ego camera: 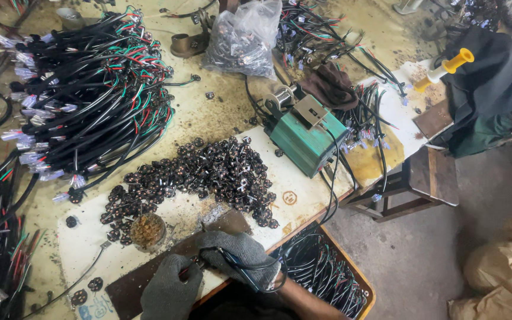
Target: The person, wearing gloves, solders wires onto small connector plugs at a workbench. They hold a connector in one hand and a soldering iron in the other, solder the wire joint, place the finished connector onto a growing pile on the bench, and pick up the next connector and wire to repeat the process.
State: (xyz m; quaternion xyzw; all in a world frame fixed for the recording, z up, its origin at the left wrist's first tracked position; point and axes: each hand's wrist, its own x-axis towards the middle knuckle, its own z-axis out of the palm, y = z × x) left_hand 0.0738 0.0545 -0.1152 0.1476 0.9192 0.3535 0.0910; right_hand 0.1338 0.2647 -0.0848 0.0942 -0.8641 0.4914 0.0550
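**Gloved hands at the soldering board**

Seen from above, at the near edge of a cluttered bench [220,118]. Left hand [170,290], in a grey knit glove, curled down onto a dark brown work board [149,278], fingers closed on something small at the point where the two hands meet; too hidden by the glove to name, though likely one of the small round dark parts. Right hand [241,255], gloved the same, wrapped shut around a slim black tool [232,261] held like a pen, tip aimed at the left fingertips, its black cord [268,278] looping off towards the bench edge. Probably a soldering iron, and gripped low for steadiness at the tip.

Just beyond the hands, within easy reach, a wide heap of small round dark parts [208,172] with short metal pins, spread over a pale sheet. Beside the board, on its left, a small round pot [148,231] filled with brownish matter, set near enough for dipping or wiping the tip. Behind the heap, a green box-shaped unit [306,139] with a wire spool. Farther left, a big bundle of black cables [90,89] with red, green and white cores. Below the bench edge, an orange-rimmed crate [327,272] holding more black cables, placed for dropping in without a stretch.
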